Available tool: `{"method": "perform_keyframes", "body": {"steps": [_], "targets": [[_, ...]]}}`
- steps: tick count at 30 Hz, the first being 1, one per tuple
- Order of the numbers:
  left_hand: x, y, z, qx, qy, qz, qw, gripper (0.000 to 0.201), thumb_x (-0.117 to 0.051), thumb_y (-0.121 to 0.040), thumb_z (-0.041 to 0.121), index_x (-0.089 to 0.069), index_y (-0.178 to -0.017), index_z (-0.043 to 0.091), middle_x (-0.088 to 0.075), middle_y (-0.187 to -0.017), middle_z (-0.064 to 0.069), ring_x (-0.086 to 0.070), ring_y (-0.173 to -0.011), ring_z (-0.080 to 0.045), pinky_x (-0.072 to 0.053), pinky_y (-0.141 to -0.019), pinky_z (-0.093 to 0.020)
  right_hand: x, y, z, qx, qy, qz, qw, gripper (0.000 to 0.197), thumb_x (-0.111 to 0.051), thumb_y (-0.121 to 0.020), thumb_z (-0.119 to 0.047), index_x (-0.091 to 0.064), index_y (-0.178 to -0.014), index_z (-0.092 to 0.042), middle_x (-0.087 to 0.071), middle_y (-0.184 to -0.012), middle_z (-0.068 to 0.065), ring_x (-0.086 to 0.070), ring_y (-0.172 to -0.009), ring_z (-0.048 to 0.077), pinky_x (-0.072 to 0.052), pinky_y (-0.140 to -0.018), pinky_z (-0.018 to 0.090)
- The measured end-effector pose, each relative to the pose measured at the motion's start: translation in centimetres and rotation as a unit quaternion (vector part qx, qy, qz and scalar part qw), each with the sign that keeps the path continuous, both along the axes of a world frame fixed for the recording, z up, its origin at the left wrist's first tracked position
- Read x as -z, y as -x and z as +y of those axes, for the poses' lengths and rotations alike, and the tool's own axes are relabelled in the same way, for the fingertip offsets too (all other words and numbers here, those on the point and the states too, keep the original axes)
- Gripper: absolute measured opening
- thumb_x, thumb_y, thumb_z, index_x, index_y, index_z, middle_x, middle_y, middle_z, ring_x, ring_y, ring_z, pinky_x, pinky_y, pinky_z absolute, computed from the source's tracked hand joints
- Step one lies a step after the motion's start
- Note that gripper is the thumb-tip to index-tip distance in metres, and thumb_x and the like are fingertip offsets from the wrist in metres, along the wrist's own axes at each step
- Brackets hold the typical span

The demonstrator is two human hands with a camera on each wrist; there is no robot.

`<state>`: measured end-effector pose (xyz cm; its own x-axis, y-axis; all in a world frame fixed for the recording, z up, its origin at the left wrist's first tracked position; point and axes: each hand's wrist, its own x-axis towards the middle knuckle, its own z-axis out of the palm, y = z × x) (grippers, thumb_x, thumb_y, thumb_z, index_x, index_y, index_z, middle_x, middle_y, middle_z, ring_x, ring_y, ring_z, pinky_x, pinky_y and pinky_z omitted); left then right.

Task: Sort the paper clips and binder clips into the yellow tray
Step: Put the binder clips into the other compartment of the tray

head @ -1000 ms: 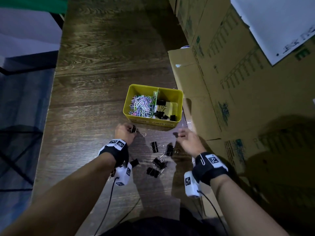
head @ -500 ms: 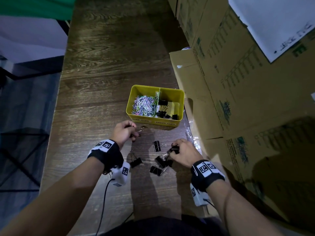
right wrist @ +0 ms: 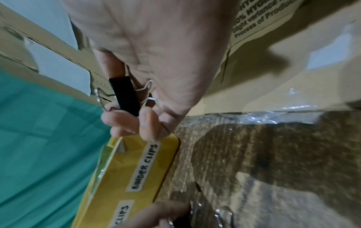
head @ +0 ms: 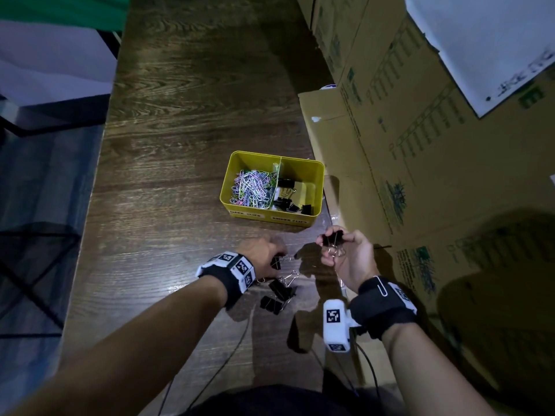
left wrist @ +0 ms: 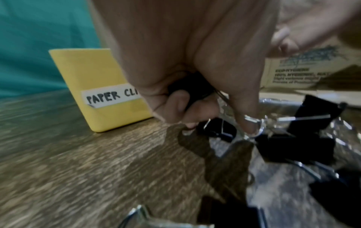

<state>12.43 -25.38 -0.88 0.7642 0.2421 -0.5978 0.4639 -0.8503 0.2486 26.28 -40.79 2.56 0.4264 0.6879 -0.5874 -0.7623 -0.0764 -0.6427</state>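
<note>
On the dark wood-grain table (head: 168, 163), the left hand (head: 259, 256) is curled low over the loose pile, and a small black binder clip with wire handles (head: 276, 262) is pinched in its fingers (left wrist: 176, 106); two or three more black binder clips (head: 277, 294) lie on the table just beside it. Beyond the hands stands the yellow rectangular tray with a centre divider (head: 229, 181): pastel wire paper clips (head: 253, 187) are heaped in its left compartment, labelled for paper clips, and several black binder clips (head: 288, 199) lie in its right one, labelled "BINDER CLIPS". Further right, the right hand (head: 350, 253) is raised near the tray's front corner, its fingers closed round another black binder clip (right wrist: 126, 95). Brown cardboard boxes (head: 420, 175) stand along the right edge.

The binder-clip stage appears to be in hand, with no loose paper clips seen. The next move would call for both held clips to be carried over the right compartment and released, then the remaining pile cleared.
</note>
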Motion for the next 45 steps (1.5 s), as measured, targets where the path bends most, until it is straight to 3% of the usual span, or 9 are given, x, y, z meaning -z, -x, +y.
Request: {"method": "perform_keyframes", "body": {"steps": [6,9,12,16,23,28,33,39,45], "targets": [[0.7,1.2,0.6,-0.135,0.099,-0.083,0.982,0.035,-0.067,-0.079,0.022,-0.058,-0.113,0.019,-0.062,-0.110,-0.009,-0.063,-0.091,-0.025,-0.045,-0.071,-0.023,-1.8,-1.1,1.0,-0.020,-0.018,-0.037,0.999,0.008,-0.044,-0.088,-0.018,-0.047,-0.083,-0.013,-0.050,-0.074,0.004,-0.043,-0.057,0.014,-0.033,-0.051,0.026],[0.0,1.9,1.2,-0.404,0.354,-0.132,0.833,0.019,-0.056,-0.086,0.009,-0.058,-0.100,0.021,-0.062,-0.082,-0.009,-0.052,-0.045,-0.015,-0.037,-0.039,-0.017,-2.7,-1.6,1.5,-0.021,-0.002,-0.076,0.997,0.018,-0.035,-0.092,0.000,-0.049,-0.085,-0.008,-0.050,-0.077,0.007,-0.049,-0.062,0.018,-0.040,-0.054,0.028],[-2.5,1.9,2.1,-0.493,0.550,-0.190,0.647,0.022,-0.045,-0.080,0.013,-0.055,-0.099,0.015,-0.057,-0.085,-0.014,-0.051,-0.046,-0.020,-0.037,-0.034,-0.019,-3.5,-2.1,2.3,-0.025,0.000,-0.092,0.995,0.017,-0.040,-0.092,0.005,-0.053,-0.091,-0.006,-0.051,-0.081,0.009,-0.053,-0.066,0.018,-0.045,-0.055,0.027],[-6.1,-0.8,3.6,-0.474,0.620,-0.227,0.582,0.022,-0.044,-0.075,0.017,-0.054,-0.094,0.014,-0.051,-0.092,-0.016,-0.058,-0.059,-0.029,-0.048,-0.041,-0.026,-4.8,-2.6,4.1,-0.066,0.042,-0.156,0.985,0.010,-0.050,-0.093,-0.002,-0.056,-0.092,-0.009,-0.051,-0.091,0.008,-0.054,-0.069,0.017,-0.048,-0.060,0.029],[-9.1,-8.2,4.9,-0.489,0.397,-0.211,0.748,0.013,-0.060,-0.087,0.020,-0.048,-0.089,0.015,-0.058,-0.087,-0.011,-0.061,-0.060,-0.024,-0.058,-0.056,-0.033,-5.9,-4.3,8.9,-0.079,0.108,-0.245,0.960,0.005,-0.055,-0.094,-0.020,-0.057,-0.091,-0.017,-0.060,-0.098,0.006,-0.059,-0.077,0.018,-0.053,-0.073,0.033],[-8.2,-9.5,5.7,-0.423,0.278,-0.211,0.837,0.023,-0.064,-0.081,0.025,-0.057,-0.102,0.018,-0.068,-0.092,-0.010,-0.065,-0.077,-0.027,-0.057,-0.078,-0.047,-4.3,-5.4,12.1,-0.177,0.186,-0.351,0.901,0.038,-0.052,-0.082,-0.055,-0.067,-0.093,-0.022,-0.067,-0.107,0.004,-0.060,-0.102,0.024,-0.048,-0.093,0.041],[-8.3,-8.8,5.4,-0.404,0.261,-0.224,0.848,0.028,-0.057,-0.086,0.020,-0.059,-0.114,0.018,-0.067,-0.099,-0.009,-0.064,-0.085,-0.025,-0.057,-0.079,-0.042,-3.8,-5.3,12.5,-0.224,0.203,-0.403,0.864,0.058,-0.047,-0.090,-0.051,-0.050,-0.133,-0.013,-0.051,-0.139,0.007,-0.045,-0.129,0.024,-0.033,-0.110,0.043],[-8.8,-4.8,5.7,-0.370,0.302,-0.280,0.833,0.011,-0.057,-0.089,0.010,-0.060,-0.079,0.014,-0.060,-0.070,-0.010,-0.056,-0.066,-0.023,-0.051,-0.062,-0.033,-5.6,-3.1,10.4,-0.215,0.109,-0.365,0.899,0.005,-0.059,-0.093,-0.021,-0.062,-0.094,-0.025,-0.064,-0.094,0.002,-0.060,-0.082,0.014,-0.051,-0.076,0.032],[-6.2,3.8,5.8,-0.243,0.173,-0.168,0.940,0.002,-0.062,-0.086,0.015,-0.064,-0.085,0.015,-0.066,-0.075,-0.002,-0.061,-0.065,-0.015,-0.048,-0.063,-0.025,-3.6,1.2,5.6,-0.461,0.075,-0.365,0.806,0.047,-0.079,-0.074,-0.020,-0.060,-0.117,-0.015,-0.060,-0.113,0.003,-0.058,-0.101,0.018,-0.046,-0.088,0.029]]}}
